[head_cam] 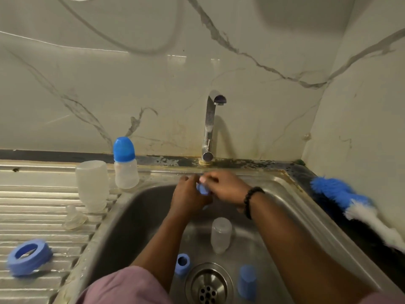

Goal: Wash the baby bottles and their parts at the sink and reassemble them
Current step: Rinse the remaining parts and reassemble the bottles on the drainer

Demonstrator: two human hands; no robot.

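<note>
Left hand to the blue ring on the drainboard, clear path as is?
Probably not right away. The way across the drainboard to the blue ring looks free, but the left hand is busy, holding a small blue part together with the right hand.

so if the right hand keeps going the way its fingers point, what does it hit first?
The small blue plastic part it already pinches, then the left hand right behind it. Depth is unclear.

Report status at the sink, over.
Both hands, left hand and right hand, grip small blue bottle part under faucet. No water visible. Clear bottle upside down in basin.
</note>
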